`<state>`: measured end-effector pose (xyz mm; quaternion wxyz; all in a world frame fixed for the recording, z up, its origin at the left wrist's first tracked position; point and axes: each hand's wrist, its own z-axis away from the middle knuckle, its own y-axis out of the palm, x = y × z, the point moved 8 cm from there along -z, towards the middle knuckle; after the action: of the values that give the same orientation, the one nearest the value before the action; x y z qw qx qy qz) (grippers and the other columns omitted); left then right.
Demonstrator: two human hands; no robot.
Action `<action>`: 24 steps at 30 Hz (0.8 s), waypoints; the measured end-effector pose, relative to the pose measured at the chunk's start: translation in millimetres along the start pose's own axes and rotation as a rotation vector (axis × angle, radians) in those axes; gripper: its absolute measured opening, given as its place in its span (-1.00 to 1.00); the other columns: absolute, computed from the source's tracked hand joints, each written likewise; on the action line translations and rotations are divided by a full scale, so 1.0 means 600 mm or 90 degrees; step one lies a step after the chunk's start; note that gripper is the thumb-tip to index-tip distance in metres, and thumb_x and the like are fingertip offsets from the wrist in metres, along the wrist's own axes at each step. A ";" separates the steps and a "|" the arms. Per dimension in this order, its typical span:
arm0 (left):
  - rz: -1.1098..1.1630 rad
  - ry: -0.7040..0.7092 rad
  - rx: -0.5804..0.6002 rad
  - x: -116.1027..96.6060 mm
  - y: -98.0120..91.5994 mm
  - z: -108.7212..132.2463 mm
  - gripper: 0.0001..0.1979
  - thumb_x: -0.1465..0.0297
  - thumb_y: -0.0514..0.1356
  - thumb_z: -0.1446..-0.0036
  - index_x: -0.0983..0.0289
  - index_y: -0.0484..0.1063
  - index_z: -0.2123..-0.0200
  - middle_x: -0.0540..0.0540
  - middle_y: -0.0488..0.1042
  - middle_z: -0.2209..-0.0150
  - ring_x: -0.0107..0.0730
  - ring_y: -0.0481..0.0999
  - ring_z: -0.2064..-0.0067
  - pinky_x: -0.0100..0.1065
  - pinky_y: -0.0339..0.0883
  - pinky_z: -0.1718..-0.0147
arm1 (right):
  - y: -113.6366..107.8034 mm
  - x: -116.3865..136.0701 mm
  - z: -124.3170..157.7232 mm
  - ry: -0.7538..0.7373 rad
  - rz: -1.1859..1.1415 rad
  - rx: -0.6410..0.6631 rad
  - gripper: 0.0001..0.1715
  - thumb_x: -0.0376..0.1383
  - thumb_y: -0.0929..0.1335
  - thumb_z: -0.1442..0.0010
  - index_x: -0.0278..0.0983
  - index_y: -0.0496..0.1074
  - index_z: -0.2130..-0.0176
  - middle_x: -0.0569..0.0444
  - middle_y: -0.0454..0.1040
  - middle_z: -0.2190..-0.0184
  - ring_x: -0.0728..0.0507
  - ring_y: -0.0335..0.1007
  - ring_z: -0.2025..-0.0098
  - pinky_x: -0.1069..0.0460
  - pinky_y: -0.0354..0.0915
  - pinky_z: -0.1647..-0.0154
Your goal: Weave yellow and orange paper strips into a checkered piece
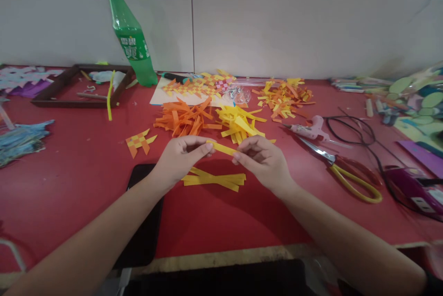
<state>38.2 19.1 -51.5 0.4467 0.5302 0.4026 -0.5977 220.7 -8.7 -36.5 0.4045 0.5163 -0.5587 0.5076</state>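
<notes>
A short yellow paper strip (224, 148) is stretched level between my two hands, above the red table. My left hand (185, 155) pinches one end between thumb and fingers. At the other end, my right hand (263, 160) grips it the same way. Below them, several crossed yellow strips (214, 179) lie on the table. Just beyond my hands are a heap of orange strips (185, 118) and a heap of yellow strips (240, 123). A woven orange and yellow paper fish (140, 142) rests left of my left hand.
A black phone (143, 222) lies partly under my left forearm. Scissors (346, 174), a pink glue gun (311, 128) and a looped black cable (349, 131) are at the right. At the back stand a green bottle (133, 42) and a brown frame (69, 102), near mixed woven pieces (287, 95).
</notes>
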 end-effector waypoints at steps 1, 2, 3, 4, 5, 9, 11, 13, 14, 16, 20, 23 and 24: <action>0.004 -0.001 -0.002 0.000 -0.001 0.000 -0.73 0.21 0.36 -0.03 0.28 0.59 0.28 0.09 0.63 0.33 -0.36 0.60 0.27 -0.37 0.49 0.19 | 0.000 0.000 0.000 -0.001 0.001 0.000 -0.70 -0.15 0.47 -0.10 -0.25 0.34 0.33 0.12 0.48 0.50 -0.02 0.50 0.46 0.10 0.42 0.45; 0.008 -0.002 -0.005 0.000 -0.001 0.001 -0.73 0.22 0.36 -0.02 0.28 0.59 0.28 0.08 0.63 0.34 -0.36 0.60 0.27 -0.37 0.49 0.19 | 0.000 0.001 0.000 -0.001 0.003 0.000 -0.70 -0.14 0.47 -0.10 -0.25 0.34 0.33 0.12 0.48 0.51 -0.02 0.50 0.47 0.10 0.42 0.46; 0.012 -0.004 -0.008 0.000 -0.002 0.001 -0.74 0.22 0.36 -0.02 0.28 0.59 0.28 0.08 0.63 0.34 -0.36 0.60 0.27 -0.37 0.49 0.19 | -0.001 0.000 -0.001 0.000 0.006 -0.001 -0.69 -0.14 0.47 -0.10 -0.25 0.34 0.33 0.13 0.48 0.52 -0.02 0.49 0.48 0.10 0.42 0.46; 0.014 -0.006 -0.012 0.000 -0.002 0.001 -0.74 0.22 0.37 -0.01 0.28 0.59 0.29 0.08 0.63 0.35 -0.36 0.60 0.27 -0.37 0.50 0.19 | -0.001 0.000 -0.001 0.001 0.010 -0.003 -0.69 -0.13 0.47 -0.10 -0.25 0.34 0.33 0.12 0.48 0.52 -0.02 0.48 0.49 0.09 0.41 0.46; 0.016 -0.010 -0.014 0.000 -0.002 0.001 -0.74 0.22 0.37 -0.01 0.28 0.60 0.29 0.08 0.63 0.35 -0.36 0.60 0.27 -0.36 0.50 0.18 | -0.001 0.000 -0.001 0.003 0.013 -0.004 -0.69 -0.13 0.46 -0.10 -0.25 0.33 0.33 0.12 0.48 0.52 -0.02 0.48 0.49 0.09 0.41 0.46; 0.028 -0.029 -0.023 0.001 -0.002 0.001 -0.75 0.24 0.39 0.02 0.28 0.60 0.30 0.08 0.64 0.34 -0.36 0.60 0.29 -0.34 0.50 0.17 | -0.003 0.003 -0.002 -0.012 0.006 -0.012 -0.71 -0.14 0.46 -0.11 -0.24 0.33 0.33 0.13 0.47 0.49 -0.02 0.47 0.46 0.08 0.42 0.42; 0.031 -0.028 -0.026 0.000 -0.003 0.001 -0.76 0.25 0.39 0.02 0.28 0.59 0.31 0.08 0.64 0.34 -0.36 0.60 0.29 -0.33 0.50 0.17 | -0.005 0.005 -0.003 -0.025 0.002 -0.014 -0.72 -0.15 0.45 -0.12 -0.23 0.33 0.32 0.13 0.45 0.46 -0.01 0.46 0.43 0.08 0.42 0.40; 0.026 -0.021 -0.022 -0.001 -0.003 0.000 -0.77 0.25 0.38 0.02 0.28 0.59 0.33 0.09 0.63 0.35 -0.35 0.60 0.29 -0.32 0.50 0.18 | -0.004 0.005 -0.003 -0.029 0.005 -0.010 -0.75 -0.15 0.43 -0.15 -0.22 0.33 0.31 0.13 0.44 0.45 -0.02 0.46 0.42 0.06 0.42 0.38; 0.023 -0.019 -0.019 -0.002 -0.003 0.000 -0.77 0.24 0.38 0.02 0.28 0.59 0.34 0.09 0.63 0.35 -0.34 0.60 0.29 -0.31 0.50 0.18 | -0.004 0.005 -0.003 -0.031 0.007 -0.006 -0.76 -0.15 0.42 -0.16 -0.22 0.33 0.30 0.13 0.43 0.44 -0.02 0.45 0.41 0.06 0.42 0.37; 0.019 -0.017 -0.016 -0.002 -0.003 0.000 -0.77 0.24 0.38 0.02 0.28 0.59 0.35 0.09 0.63 0.36 -0.34 0.60 0.29 -0.31 0.50 0.18 | -0.004 0.004 -0.002 -0.043 0.009 -0.002 -0.81 -0.19 0.40 -0.19 -0.21 0.33 0.29 0.14 0.41 0.43 -0.02 0.43 0.40 0.05 0.41 0.36; -0.008 -0.008 -0.013 -0.004 -0.002 -0.001 -0.77 0.24 0.37 0.02 0.29 0.58 0.37 0.09 0.62 0.39 -0.34 0.59 0.32 -0.32 0.49 0.21 | -0.005 0.003 0.000 -0.073 0.040 0.008 -0.93 -0.29 0.35 -0.23 -0.21 0.34 0.30 0.14 0.38 0.41 -0.01 0.37 0.38 0.06 0.35 0.35; -0.052 0.010 -0.008 -0.008 -0.002 -0.002 -0.78 0.23 0.35 -0.01 0.28 0.58 0.37 0.09 0.63 0.38 -0.33 0.60 0.31 -0.33 0.48 0.23 | -0.002 0.000 0.001 -0.080 0.086 0.035 -0.95 -0.33 0.32 -0.24 -0.22 0.35 0.31 0.12 0.39 0.40 -0.03 0.37 0.37 0.04 0.33 0.32; -0.063 0.018 -0.007 -0.010 -0.002 -0.002 -0.78 0.23 0.35 -0.02 0.28 0.58 0.36 0.09 0.63 0.37 -0.32 0.60 0.30 -0.34 0.47 0.22 | -0.002 0.000 0.001 -0.081 0.102 0.038 -0.95 -0.33 0.31 -0.25 -0.22 0.34 0.31 0.12 0.39 0.40 -0.03 0.38 0.37 0.04 0.33 0.32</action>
<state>37.8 21.2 -45.9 0.4134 0.5155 0.4379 -0.6096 221.7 -9.5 -36.5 0.3108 0.5131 -0.6076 0.5206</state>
